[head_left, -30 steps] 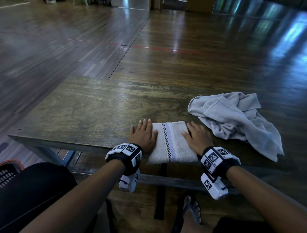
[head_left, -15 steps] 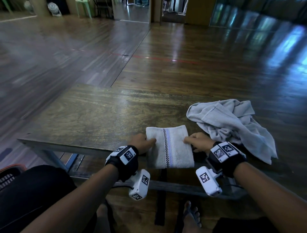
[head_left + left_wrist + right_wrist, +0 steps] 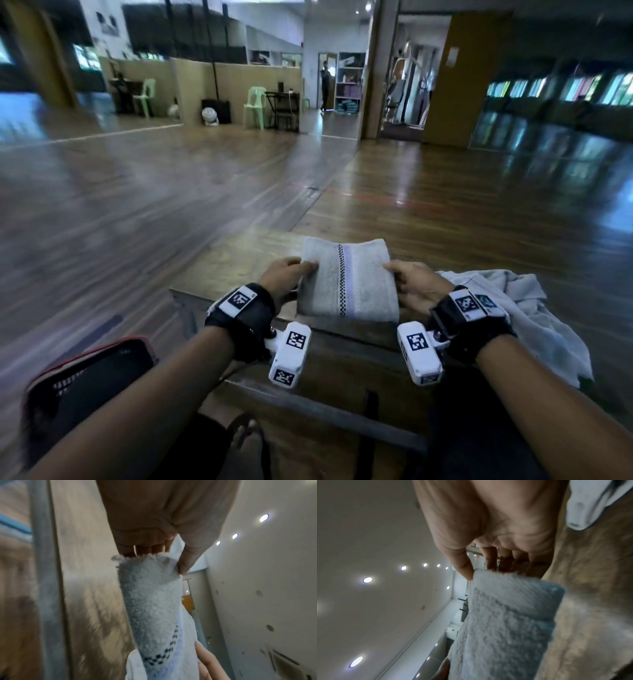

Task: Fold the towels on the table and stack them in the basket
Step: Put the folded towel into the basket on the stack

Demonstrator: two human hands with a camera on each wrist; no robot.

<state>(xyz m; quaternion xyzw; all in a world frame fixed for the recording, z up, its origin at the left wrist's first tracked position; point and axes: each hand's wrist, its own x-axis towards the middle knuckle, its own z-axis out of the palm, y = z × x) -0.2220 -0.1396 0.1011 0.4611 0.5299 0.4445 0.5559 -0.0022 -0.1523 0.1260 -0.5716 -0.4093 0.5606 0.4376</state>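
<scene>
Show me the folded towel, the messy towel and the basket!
folded towel [image 3: 346,284]: head view, on its striped middle.
messy towel [image 3: 527,308]: head view, on its crumpled middle.
basket [image 3: 85,356]: head view, on its red rim.

No legible txt or nos.

The folded towel [image 3: 346,277] is a pale grey-white terry rectangle with a black checkered stripe and a lilac band across its middle, held lifted above the near edge of the tabletop [image 3: 236,263]. A second, plain grey towel [image 3: 520,308] lies crumpled and unfolded toward the near right corner. The dark basket [image 3: 85,373], red-rimmed, sits below the tabletop's left end.
</scene>
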